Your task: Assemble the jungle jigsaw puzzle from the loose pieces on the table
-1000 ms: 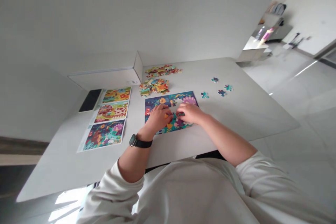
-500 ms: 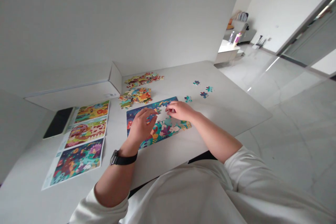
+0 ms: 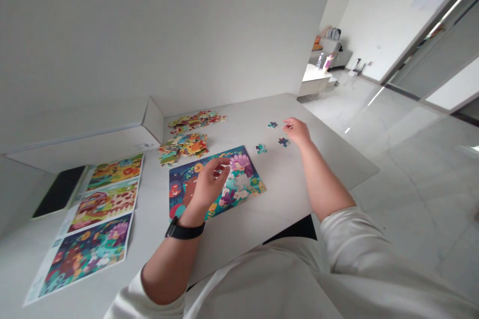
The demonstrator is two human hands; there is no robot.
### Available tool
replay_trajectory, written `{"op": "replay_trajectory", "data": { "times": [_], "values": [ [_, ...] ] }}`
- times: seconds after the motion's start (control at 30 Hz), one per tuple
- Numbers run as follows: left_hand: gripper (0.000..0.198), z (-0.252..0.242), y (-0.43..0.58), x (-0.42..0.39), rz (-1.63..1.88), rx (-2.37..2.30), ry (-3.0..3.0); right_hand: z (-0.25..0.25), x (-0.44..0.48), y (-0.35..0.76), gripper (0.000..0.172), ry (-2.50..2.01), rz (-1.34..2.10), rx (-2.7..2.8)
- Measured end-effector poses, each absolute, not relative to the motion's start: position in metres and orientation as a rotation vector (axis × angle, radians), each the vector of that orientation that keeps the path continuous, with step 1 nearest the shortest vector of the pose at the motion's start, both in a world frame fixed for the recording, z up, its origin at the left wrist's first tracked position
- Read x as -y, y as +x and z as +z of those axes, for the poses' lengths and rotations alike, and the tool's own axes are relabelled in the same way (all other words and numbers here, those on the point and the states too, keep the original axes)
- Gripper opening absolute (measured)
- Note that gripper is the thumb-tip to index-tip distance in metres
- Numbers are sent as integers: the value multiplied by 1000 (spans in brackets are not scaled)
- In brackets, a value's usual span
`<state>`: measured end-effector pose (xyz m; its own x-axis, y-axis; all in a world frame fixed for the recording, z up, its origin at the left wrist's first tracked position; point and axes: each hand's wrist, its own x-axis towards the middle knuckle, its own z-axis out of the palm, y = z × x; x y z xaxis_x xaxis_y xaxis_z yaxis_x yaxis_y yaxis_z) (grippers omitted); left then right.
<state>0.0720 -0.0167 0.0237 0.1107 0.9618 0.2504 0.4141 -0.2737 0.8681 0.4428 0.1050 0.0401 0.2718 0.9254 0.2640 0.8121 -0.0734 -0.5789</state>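
A partly assembled jigsaw puzzle (image 3: pixel 187 172) with a dark-blue night scene of animals lies on the table, with a pale gap showing near its right side. Above its middle hovers my left hand (image 3: pixel 209 184), fingers curled and thumb apart from them, nothing visible between. My right hand (image 3: pixel 298 132) is at the loose pieces on the right, its fingertips pinched together over one puzzle piece that they mostly hide. Close to it lie a dark-blue piece (image 3: pixel 283 142), another blue piece (image 3: pixel 273 124) and a teal piece (image 3: pixel 261 148).
Two heaps of pieces, a nearer heap (image 3: pixel 185 147) and a farther heap (image 3: pixel 196 120), lie behind the puzzle. A picture sheet (image 3: pixel 101 209) and a dark phone-like slab (image 3: pixel 60 192) are at left, before a white box (image 3: pixel 86 144). The table's edge (image 3: pixel 339 134) runs along the right.
My right hand has moved from the puzzle to the loose pieces at right. A purple bird section now shows where there was a gap. My left hand stays over the puzzle.
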Motion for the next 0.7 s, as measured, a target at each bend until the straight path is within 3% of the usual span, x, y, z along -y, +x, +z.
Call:
{"op": "replay_trajectory", "data": {
  "times": [0.27,0.5,0.7],
  "values": [
    [42,8,66,16,1158,-1277,1469,-1,-113,497,45,-2243,117,1419],
    [42,8,62,16,1184,-1231,1275,-5,-119,484,35,-2335,113,1712],
    [41,5,60,16,1187,-1214,1260,-2,-114,488,38,-2335,166,1696]
  ]
}}
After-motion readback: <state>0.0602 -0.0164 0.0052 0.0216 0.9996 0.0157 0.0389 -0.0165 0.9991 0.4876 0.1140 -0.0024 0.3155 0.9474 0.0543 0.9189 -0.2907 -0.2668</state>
